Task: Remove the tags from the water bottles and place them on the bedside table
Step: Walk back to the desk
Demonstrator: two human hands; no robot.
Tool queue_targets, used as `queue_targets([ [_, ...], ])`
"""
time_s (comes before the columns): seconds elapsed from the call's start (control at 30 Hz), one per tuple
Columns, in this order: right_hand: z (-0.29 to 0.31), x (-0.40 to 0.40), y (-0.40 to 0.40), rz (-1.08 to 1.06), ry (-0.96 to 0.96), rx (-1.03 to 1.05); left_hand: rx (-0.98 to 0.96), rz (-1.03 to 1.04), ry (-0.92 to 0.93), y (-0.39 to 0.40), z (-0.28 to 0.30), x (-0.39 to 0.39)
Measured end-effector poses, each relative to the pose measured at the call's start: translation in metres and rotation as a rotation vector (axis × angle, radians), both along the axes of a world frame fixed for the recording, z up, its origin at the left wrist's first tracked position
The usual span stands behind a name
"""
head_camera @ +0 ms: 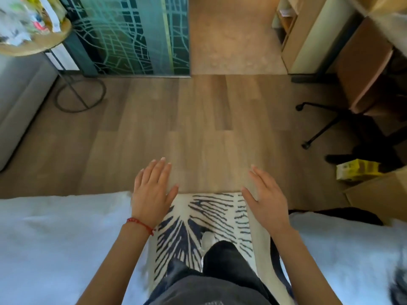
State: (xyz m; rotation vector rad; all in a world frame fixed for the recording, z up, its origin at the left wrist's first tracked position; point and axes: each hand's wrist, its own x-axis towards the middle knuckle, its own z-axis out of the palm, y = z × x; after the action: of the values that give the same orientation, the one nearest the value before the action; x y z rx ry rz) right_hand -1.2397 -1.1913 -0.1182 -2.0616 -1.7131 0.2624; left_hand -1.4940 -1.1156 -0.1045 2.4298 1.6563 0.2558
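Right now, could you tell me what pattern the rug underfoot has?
Cream with dark navy zebra-like stripes, on the rug; head view.

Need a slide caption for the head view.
Both hands, left hand and right hand, open and empty above a striped rug.

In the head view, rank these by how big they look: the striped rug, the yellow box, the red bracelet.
1. Striped rug, largest by far.
2. Yellow box, though it lies farther from the camera.
3. Red bracelet, smallest.
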Motion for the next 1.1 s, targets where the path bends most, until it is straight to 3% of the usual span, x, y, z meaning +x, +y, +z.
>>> queue_targets([
  [0.27,0.007,0.045,0.147,0.022,0.003,-0.005,0.013,-0.021,0.001,0.144,0.013,0.050],
  [0.67,-0.004,0.089,0.376,-0.158,-0.011,0.024,-0.012,-0.167,0.010,0.400,0.001,0.105],
  [1.1,-0.008,0.195,0.540,-0.302,0.039,-0.049,-0.062,-0.371,0.009,0.605,-0.002,0.247],
])
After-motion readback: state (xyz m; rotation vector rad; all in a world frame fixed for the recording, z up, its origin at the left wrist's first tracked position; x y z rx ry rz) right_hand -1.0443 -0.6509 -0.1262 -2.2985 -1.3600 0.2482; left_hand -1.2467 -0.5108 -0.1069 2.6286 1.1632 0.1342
